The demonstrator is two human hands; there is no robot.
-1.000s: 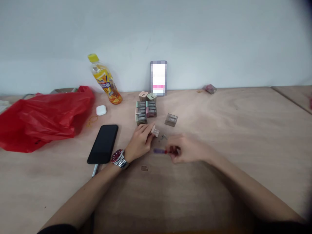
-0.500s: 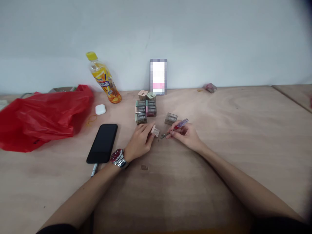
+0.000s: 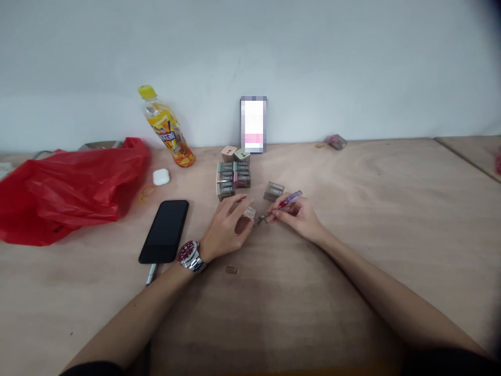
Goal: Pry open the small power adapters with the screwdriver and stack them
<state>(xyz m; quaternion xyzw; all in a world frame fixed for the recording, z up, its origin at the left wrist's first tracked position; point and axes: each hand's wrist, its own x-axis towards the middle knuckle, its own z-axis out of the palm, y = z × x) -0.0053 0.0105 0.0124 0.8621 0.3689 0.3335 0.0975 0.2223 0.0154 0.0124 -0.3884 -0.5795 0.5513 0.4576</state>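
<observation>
My right hand (image 3: 297, 216) grips a small screwdriver (image 3: 291, 198) with a clear purple and red handle, its shaft pointing down and left. By its tip lies a small metal piece (image 3: 262, 218), too small to make out fully. My left hand (image 3: 229, 224) has thumb and forefinger apart around a pale pink sharpener head (image 3: 249, 212); whether a finger touches it I cannot tell. Just beyond my right fingers sits a clear grey sharpener container (image 3: 274, 191). Several assembled pencil sharpeners (image 3: 234, 177) stand grouped behind my left hand, two with their holed tops showing.
A small clear brownish piece (image 3: 231, 270) lies nearer me. To the left are a black phone (image 3: 164, 231) with a cable, a white earbud case (image 3: 160, 177), a drink bottle (image 3: 168, 128) and a red bag (image 3: 74, 188). Another phone (image 3: 253, 122) leans on the wall; a pink sharpener (image 3: 337, 141) lies back right.
My left forefinger has lifted off the sharpener head and the thumb has moved right, towards the screwdriver tip. My right hand has barely moved.
</observation>
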